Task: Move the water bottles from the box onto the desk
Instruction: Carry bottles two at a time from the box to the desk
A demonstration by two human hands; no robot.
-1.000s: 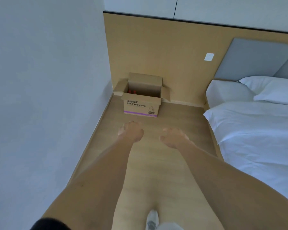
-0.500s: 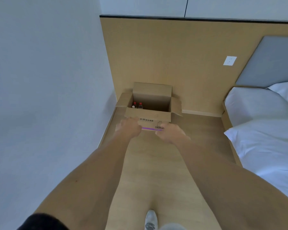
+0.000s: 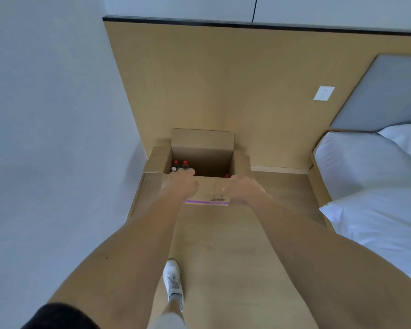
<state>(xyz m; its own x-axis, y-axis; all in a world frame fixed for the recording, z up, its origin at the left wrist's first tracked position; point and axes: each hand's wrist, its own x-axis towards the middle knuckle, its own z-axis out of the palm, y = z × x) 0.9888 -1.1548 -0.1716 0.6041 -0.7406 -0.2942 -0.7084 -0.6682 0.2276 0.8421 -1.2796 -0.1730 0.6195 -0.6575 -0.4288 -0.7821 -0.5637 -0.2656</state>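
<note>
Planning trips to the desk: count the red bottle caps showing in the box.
3. Two red-capped clear water bottles stand at the open cardboard box's left side; a third red cap peeks at its near right corner. More may be hidden.

Beyond my left hand (image 3: 179, 184), a matt brown cardboard box (image 3: 207, 189) holds clear plastic bottles (image 3: 180, 165). Below my arms, smooth matt wood floor (image 3: 223, 233); right, soft white cloth bedding (image 3: 377, 210).

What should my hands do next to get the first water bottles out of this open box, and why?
Probably lower the left hand into the box and grip one of the two red-capped bottles just beyond it. Both hands are empty at the near rim, the flaps are open, and those bottles stand upright in the left corner. The right hand could go for the red cap near it.
</note>
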